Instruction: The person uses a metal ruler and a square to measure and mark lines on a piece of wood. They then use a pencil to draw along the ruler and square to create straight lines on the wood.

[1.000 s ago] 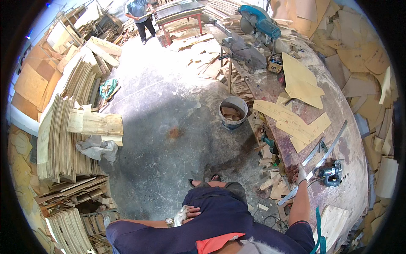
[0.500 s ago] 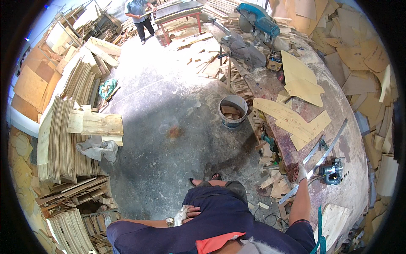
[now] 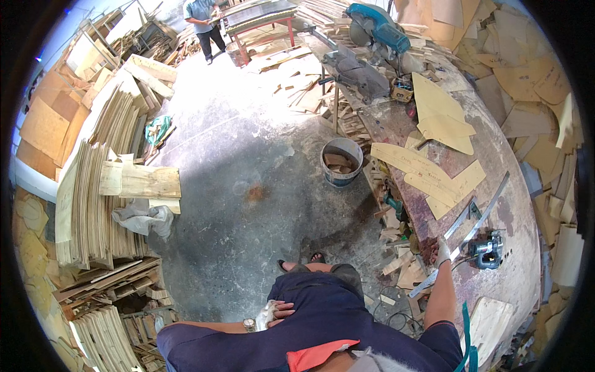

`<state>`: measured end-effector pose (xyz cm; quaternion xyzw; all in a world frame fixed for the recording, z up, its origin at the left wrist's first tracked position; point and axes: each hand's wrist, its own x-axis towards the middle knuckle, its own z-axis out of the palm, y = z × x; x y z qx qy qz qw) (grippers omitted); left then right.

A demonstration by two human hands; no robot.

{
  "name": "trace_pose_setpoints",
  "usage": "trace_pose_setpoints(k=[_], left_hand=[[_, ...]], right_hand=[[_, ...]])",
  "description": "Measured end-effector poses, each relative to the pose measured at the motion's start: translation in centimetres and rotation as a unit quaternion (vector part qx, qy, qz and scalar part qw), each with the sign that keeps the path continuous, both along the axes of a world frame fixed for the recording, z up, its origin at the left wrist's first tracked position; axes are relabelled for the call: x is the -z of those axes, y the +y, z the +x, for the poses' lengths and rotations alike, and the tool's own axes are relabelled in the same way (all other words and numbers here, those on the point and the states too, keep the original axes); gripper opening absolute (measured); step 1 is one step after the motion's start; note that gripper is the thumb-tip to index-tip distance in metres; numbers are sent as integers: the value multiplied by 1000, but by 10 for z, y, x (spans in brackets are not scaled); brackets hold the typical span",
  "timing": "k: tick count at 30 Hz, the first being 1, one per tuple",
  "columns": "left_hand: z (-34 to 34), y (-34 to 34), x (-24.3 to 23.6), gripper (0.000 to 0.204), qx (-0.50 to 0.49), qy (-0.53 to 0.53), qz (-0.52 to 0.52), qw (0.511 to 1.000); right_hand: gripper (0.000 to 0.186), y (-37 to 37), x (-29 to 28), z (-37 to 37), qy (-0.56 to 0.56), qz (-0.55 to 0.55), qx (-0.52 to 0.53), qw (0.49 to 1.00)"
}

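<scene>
A cluttered woodworking shop is seen from above, and the right hand (image 3: 442,251), in a pale work glove, is laid on a long, narrow, curved grey strip (image 3: 466,230) that lies along the workbench (image 3: 514,273); whether the fingers are closed round the strip or merely pressed flat on it cannot be told at this size. The left hand (image 3: 280,308) is rested with fingers spread on the dark trousers at the thigh, a crumpled pale cloth (image 3: 266,315) lying against it and a wristwatch (image 3: 249,324) worn behind it. The strip runs from near the bench edge beside the gloved hand up toward the flat plywood cut-outs (image 3: 427,177), and a small blue power tool (image 3: 488,251) sits just beside it on the far side. The step in hand is judged to be the positioning or steadying of the strip on the bench. For the next move a firmer hold would be called for, probably with the left hand brought up from the thigh, since a long thin piece held at one end is likely to pivot. A bucket of offcuts (image 3: 341,161) stands on the concrete floor (image 3: 248,186), and another person (image 3: 201,18) is seen well apart at the far end
</scene>
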<state>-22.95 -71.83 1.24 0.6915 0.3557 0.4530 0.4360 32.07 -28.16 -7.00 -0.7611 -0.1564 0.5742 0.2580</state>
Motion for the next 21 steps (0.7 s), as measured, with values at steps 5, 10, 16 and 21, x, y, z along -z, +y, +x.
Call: trace_pose_setpoints(k=[5,10,16,21], left_hand=[[-1,6,-3,45,-4,33,57,998],[1,5,-9,46,-12,44,41,998],[7,21,-31,40,9,30,57,998],[7,26,-33,41,-26,119,153,981]], right_hand=[[49,-1,-3,-2,17,-12,15,1000],[49,0,-7,-5,21,-15,14,1000],[49,-2,-5,-4,11,1,3,1000],[49,-1,-5,-3,19,-11,13,1000]])
